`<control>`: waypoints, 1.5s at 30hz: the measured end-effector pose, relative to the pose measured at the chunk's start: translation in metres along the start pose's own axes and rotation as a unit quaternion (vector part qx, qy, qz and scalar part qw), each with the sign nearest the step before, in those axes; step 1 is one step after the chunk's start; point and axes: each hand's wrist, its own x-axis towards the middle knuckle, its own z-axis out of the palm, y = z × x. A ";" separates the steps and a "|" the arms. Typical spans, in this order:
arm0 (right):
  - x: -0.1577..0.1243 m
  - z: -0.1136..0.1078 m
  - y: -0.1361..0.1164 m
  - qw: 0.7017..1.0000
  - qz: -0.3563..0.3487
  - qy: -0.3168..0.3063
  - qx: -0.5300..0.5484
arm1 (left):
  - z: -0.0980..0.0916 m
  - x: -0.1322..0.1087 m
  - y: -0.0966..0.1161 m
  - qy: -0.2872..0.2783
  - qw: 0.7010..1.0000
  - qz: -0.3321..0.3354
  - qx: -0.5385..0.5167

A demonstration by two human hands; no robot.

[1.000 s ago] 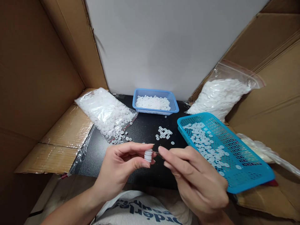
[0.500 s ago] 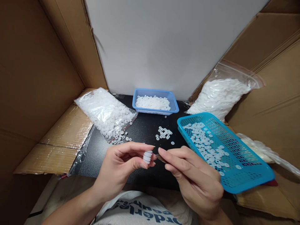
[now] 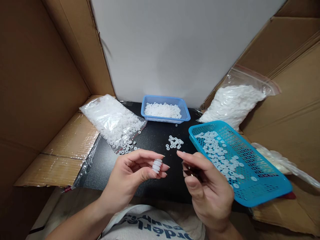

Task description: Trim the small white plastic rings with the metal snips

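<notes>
My left hand (image 3: 130, 180) pinches a short stack of white plastic rings (image 3: 157, 165) between thumb and fingertips, held over the black mat (image 3: 152, 135). My right hand (image 3: 210, 193) hovers just to the right of the stack and apart from it. Its index finger points left and its other fingers are curled over a thin dark tool (image 3: 192, 174) that barely shows. To the right, a tilted teal basket (image 3: 265, 196) holds several flat white washers (image 3: 220, 156).
A small blue basket (image 3: 186, 116) of white rings stands at the back. Clear bags of white parts lie at the left (image 3: 112, 120) and right (image 3: 235, 100). Loose rings (image 3: 174, 142) dot the mat. Cardboard walls (image 3: 37, 83) enclose both sides.
My right hand has drawn back to the right, away from the stack, and the tool tip no longer touches it. The left hand and the stack have stayed in place.
</notes>
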 end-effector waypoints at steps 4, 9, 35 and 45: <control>0.002 0.013 0.001 0.985 0.115 0.012 0.128 | 0.001 0.002 -0.001 0.014 0.996 0.058 0.062; 0.004 0.035 0.004 0.864 0.329 -0.049 0.379 | -0.001 0.004 -0.007 0.035 0.916 0.276 0.290; 0.008 0.040 0.020 0.671 0.482 -0.102 0.554 | -0.012 0.021 -0.016 -0.002 0.866 0.306 0.395; 0.006 0.041 0.017 0.666 0.478 -0.099 0.564 | -0.013 0.020 -0.017 0.000 0.880 0.292 0.375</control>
